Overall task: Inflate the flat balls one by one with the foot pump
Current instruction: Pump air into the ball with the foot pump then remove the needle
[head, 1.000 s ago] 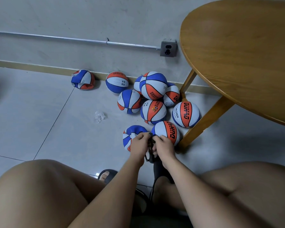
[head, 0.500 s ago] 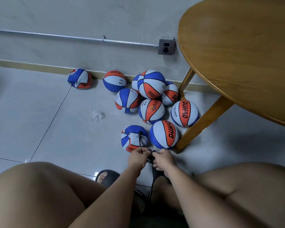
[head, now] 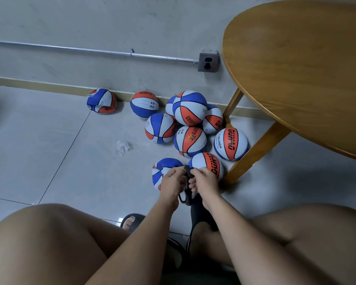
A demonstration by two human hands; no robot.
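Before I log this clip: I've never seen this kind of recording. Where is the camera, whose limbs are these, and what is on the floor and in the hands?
There is no machine here. One wide-angle camera sits on a person's head and looks down, so the bare knees and forearms at the bottom are the wearer's own. The left hand and right hand meet in the middle, and both pinch the end of a black hose that runs back toward the feet. The pump itself cannot be made out clearly. On the tiled floor lies a heap of basketballs in blue, orange and white. Two look caved in: the flat ball just beyond the hands and the dented ball by the wall. A crumpled clear wrapper lies to the left, and a round wooden table stands at right.
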